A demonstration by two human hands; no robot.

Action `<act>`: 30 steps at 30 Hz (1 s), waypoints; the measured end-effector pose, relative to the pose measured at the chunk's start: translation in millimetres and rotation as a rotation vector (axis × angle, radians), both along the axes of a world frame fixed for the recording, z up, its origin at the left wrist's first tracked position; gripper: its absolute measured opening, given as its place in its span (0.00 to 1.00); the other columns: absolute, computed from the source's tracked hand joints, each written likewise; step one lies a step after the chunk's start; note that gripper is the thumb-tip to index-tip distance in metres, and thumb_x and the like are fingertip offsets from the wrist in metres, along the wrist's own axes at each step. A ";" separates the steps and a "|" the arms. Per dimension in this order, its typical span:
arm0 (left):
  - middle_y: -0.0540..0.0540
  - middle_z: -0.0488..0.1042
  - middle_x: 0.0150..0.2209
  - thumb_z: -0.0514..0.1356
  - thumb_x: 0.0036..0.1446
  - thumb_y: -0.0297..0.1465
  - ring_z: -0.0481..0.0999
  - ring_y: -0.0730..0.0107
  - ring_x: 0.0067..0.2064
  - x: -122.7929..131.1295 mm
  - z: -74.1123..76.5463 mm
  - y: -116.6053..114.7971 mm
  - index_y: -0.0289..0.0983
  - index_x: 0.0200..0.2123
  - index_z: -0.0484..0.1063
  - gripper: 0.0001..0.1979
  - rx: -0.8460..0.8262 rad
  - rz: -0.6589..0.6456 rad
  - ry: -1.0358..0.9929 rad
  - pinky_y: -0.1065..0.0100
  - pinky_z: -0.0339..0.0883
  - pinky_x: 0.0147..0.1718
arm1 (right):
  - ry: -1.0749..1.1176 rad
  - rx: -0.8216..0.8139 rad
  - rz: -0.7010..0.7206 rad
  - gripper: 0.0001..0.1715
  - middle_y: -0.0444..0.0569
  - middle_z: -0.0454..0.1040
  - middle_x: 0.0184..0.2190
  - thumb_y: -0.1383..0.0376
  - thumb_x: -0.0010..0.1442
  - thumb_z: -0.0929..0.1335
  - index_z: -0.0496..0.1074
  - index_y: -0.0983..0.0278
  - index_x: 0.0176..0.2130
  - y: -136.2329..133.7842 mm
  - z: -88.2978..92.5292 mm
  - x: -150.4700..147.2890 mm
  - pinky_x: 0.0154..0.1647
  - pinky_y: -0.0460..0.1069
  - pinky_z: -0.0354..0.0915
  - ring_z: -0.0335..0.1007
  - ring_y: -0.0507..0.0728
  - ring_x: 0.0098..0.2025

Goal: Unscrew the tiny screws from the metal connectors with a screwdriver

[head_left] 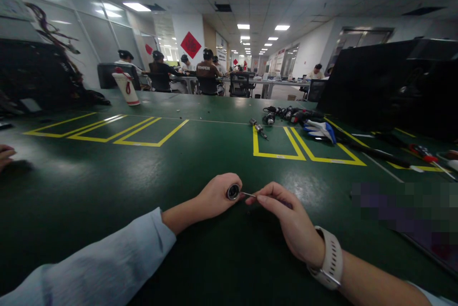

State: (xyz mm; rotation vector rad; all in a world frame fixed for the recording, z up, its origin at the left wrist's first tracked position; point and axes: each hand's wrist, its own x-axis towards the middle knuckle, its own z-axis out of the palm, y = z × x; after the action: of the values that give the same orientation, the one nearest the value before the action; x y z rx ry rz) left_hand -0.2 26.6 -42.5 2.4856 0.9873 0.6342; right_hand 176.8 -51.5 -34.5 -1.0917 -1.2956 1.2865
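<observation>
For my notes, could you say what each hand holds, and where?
Left hand: round part, around its side. Right hand: thin pin, by its near end.

the table (107, 187) was dark green with yellow lines (150, 137); the sleeve (107, 263) pale blue, the watch strap (331, 260) cream.

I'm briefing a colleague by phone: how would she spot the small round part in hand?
On the big green table with yellow boxes, look to the near edge where two bare hands meet. The left hand grips a small round metal part, shiny rim and dark centre facing the camera. Unlike the thin pin pinched by the right hand, it is stubby and ring-like.
</observation>
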 end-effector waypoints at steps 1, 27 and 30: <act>0.52 0.65 0.25 0.57 0.50 0.28 0.65 0.74 0.27 -0.1 -0.1 0.1 0.36 0.25 0.63 0.05 -0.002 -0.001 -0.001 0.72 0.58 0.27 | -0.052 0.031 0.003 0.07 0.46 0.75 0.33 0.62 0.57 0.65 0.70 0.63 0.32 -1.4 1.1 0.1 0.42 0.52 0.61 0.69 0.55 0.39; 0.50 0.68 0.29 0.56 0.52 0.26 0.68 0.71 0.31 -0.1 3.2 -4.9 0.36 0.29 0.65 0.00 0.097 -0.182 0.171 0.70 0.59 0.31 | -0.142 0.076 0.018 0.07 0.47 0.74 0.28 0.66 0.55 0.65 0.71 0.64 0.27 -4.0 11.5 4.3 0.39 0.52 0.60 0.69 0.56 0.35; 0.50 0.68 0.28 0.56 0.54 0.29 0.68 0.72 0.31 -0.5 1.9 -3.6 0.36 0.28 0.65 0.04 0.060 -0.202 0.144 0.71 0.59 0.30 | 0.050 -0.042 -0.015 0.06 0.46 0.75 0.25 0.66 0.54 0.65 0.70 0.65 0.26 0.4 8.0 2.8 0.42 0.52 0.59 0.70 0.56 0.35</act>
State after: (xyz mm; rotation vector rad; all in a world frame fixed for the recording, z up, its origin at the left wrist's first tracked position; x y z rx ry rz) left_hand -0.7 23.0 -40.6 2.6707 0.7621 0.4318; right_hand 179.6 -51.1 -26.5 -1.0897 -1.2255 1.3275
